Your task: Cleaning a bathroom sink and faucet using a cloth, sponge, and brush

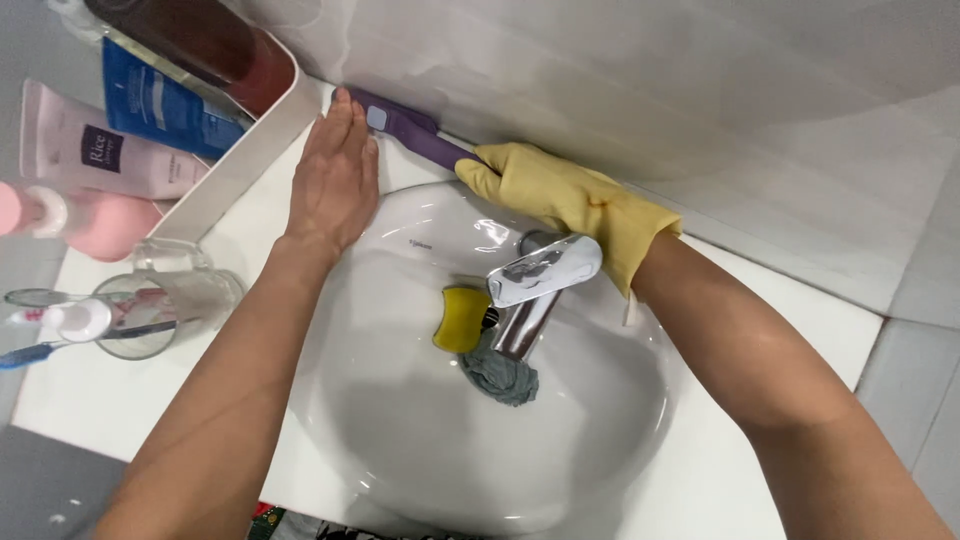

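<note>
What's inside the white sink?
Inside the white sink lie a yellow sponge and a crumpled grey cloth, both below the shiny tap. The tap covers part of each, and the drain cannot be seen.

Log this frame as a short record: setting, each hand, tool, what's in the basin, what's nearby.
setting: white sink on a white counter by a tiled wall
left hand: bare, flat on the counter, fingertips at the brush head
right hand: in a yellow glove, gripping the purple brush handle
basin: yellow sponge, grey cloth under the chrome tap
nearby: glass cup with toothbrushes, white tray of bottles
</note>
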